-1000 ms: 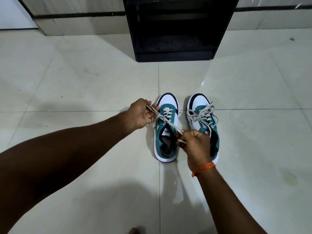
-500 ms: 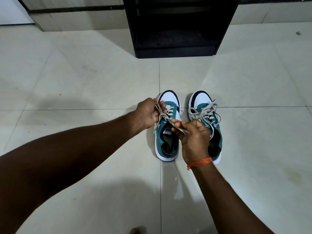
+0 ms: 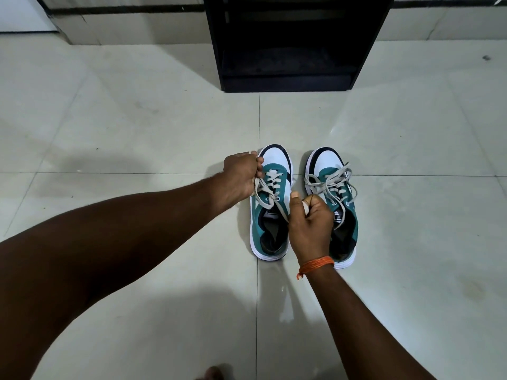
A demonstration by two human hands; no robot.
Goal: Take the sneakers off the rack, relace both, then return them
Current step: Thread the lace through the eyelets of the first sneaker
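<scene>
Two teal and white sneakers stand side by side on the floor, toes pointing away from me. The left sneaker (image 3: 270, 226) has its grey lace (image 3: 270, 197) crossed over the tongue. My left hand (image 3: 241, 174) grips one lace end beside the shoe's toe. My right hand (image 3: 310, 226) holds the other lace end between the two shoes, partly covering both. The right sneaker (image 3: 333, 182) lies with its lace (image 3: 333, 185) in a loose tangle on top.
A black shoe rack (image 3: 288, 42) stands open on the floor straight ahead, past the sneakers. Pale glossy floor tiles (image 3: 137, 133) spread to both sides. A wall base (image 3: 123, 23) runs along the back. A toe (image 3: 212, 374) shows at the bottom edge.
My right hand has moved from above the left sneaker's tongue to the gap between the shoes, pulling its lace end rightward. My left hand shifted slightly toward the toe.
</scene>
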